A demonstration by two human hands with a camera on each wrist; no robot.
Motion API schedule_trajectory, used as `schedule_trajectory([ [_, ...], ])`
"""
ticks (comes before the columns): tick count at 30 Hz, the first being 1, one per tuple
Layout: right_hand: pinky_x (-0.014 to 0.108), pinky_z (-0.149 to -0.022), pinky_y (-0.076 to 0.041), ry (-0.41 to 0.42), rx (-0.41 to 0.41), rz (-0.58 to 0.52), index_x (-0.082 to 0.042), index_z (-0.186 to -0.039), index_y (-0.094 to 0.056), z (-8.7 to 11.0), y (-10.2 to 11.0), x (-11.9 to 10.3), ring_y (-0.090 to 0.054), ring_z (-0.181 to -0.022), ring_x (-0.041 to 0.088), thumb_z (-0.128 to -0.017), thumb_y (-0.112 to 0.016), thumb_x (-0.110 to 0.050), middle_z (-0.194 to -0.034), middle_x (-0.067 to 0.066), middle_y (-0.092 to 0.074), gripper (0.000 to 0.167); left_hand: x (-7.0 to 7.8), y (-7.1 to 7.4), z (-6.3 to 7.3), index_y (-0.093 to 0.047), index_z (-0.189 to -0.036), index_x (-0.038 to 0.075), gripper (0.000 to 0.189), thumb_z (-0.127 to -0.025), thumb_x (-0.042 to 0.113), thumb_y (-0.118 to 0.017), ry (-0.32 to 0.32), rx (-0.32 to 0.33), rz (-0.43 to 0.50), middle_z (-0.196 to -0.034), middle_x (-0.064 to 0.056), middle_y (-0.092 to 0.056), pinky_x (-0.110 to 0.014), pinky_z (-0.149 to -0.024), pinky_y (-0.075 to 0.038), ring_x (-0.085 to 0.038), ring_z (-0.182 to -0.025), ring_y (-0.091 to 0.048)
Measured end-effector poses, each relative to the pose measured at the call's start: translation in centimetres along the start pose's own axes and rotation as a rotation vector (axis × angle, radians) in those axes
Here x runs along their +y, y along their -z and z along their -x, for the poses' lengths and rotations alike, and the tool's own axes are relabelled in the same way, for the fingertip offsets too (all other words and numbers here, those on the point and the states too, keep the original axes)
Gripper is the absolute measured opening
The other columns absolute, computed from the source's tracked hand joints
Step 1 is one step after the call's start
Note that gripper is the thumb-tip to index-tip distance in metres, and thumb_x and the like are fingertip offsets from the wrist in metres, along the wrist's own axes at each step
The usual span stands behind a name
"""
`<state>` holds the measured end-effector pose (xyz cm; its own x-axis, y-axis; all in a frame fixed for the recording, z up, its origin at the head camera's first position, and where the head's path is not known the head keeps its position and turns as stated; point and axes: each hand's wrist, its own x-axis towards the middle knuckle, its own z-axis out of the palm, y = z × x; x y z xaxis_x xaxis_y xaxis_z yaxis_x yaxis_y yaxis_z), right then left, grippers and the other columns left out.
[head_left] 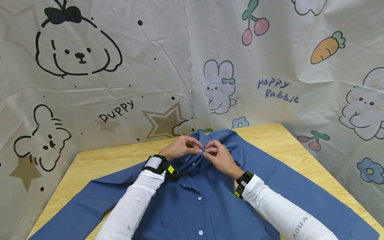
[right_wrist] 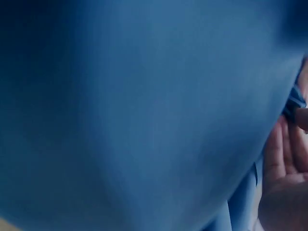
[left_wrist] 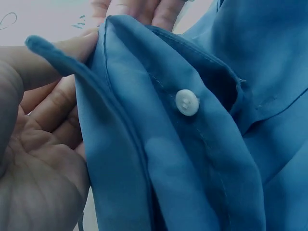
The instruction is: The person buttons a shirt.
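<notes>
On my left, a sleeve (head_left: 72, 206) trails over the table (head_left: 114, 158). My left hand (head_left: 181, 146) pinches the shirt (head_left: 174, 213) below its collar (head_left: 222, 134), thumb and fingers closed on cloth beside a white button (left_wrist: 187, 102). My right hand (head_left: 220, 156) pinches there too, nearly closed. I'd keep that edge flat and taut; loose cloth (right_wrist: 159, 115) blocks my right-wrist view.

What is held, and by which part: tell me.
The blue shirt, pinched by the fingers of the left hand and right hand at gathered cloth on its upper front.
</notes>
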<state>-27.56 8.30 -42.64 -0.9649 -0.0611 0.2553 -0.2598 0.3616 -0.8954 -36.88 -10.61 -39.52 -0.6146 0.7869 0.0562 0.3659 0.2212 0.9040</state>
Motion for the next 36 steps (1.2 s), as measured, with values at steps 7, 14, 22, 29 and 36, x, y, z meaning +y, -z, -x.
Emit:
schedule_trajectory([
  [7,0.036,-0.073,-0.054,-0.166,0.096,-0.112,-0.002,-0.108,-0.07,0.4,-0.9,-0.6,-0.066,-0.077,0.019,-0.093,-0.064,-0.019,-0.088,0.008,-0.07,0.024,-0.3,-0.1,0.1,-0.069,-0.107,-0.001,0.019,-0.089,0.006,-0.067,-0.036,0.025,0.001,-0.096,-0.007,-0.07,-0.034,-0.08,-0.05,-0.02,-0.089,-0.064],
  [14,0.034,-0.066,-0.048,-0.136,0.099,-0.101,0.0,-0.117,-0.066,0.5,-0.8,-1.0,-0.06,-0.076,0.024,-0.096,-0.06,-0.017,-0.087,0.008,-0.065,0.028,-0.4,-0.2,0.4,-0.062,-0.123,-0.001,0.034,-0.09,0.006,-0.067,-0.047,0.039,0.031,-0.091,-0.006,-0.068,-0.032,-0.083,-0.048,-0.019,-0.091,-0.062],
  [22,0.033,-0.066,-0.044,-0.126,0.004,-0.127,0.007,-0.122,-0.06,0.9,0.1,-2.8,-0.053,-0.079,0.037,-0.098,-0.054,-0.009,-0.092,0.013,-0.062,0.029,0.3,-0.7,1.0,-0.062,-0.123,-0.003,0.039,-0.087,0.008,-0.071,-0.058,0.137,-0.012,-0.092,-0.015,-0.07,-0.029,-0.078,-0.048,-0.023,-0.09,-0.064],
  [29,0.028,-0.065,-0.043,-0.195,0.086,-0.115,-0.002,-0.121,-0.064,0.5,-0.6,-1.4,-0.055,-0.08,0.029,-0.097,-0.058,-0.017,-0.091,0.01,-0.061,0.03,-0.3,-1.5,1.2,-0.061,-0.124,0.003,0.043,-0.084,0.008,-0.074,-0.075,0.256,0.012,-0.084,-0.006,-0.071,-0.043,-0.087,-0.046,-0.019,-0.09,-0.064],
  [36,0.036,-0.076,-0.051,-0.206,0.153,-0.137,-0.006,-0.109,-0.071,0.4,-1.1,-1.5,-0.063,-0.082,0.022,-0.093,-0.065,-0.028,-0.103,0.007,-0.066,0.029,-0.5,-2.2,1.2,-0.061,-0.124,0.002,0.043,-0.084,0.007,-0.074,-0.092,0.306,-0.022,-0.083,-0.004,-0.072,-0.038,-0.086,-0.047,-0.017,-0.09,-0.065],
])
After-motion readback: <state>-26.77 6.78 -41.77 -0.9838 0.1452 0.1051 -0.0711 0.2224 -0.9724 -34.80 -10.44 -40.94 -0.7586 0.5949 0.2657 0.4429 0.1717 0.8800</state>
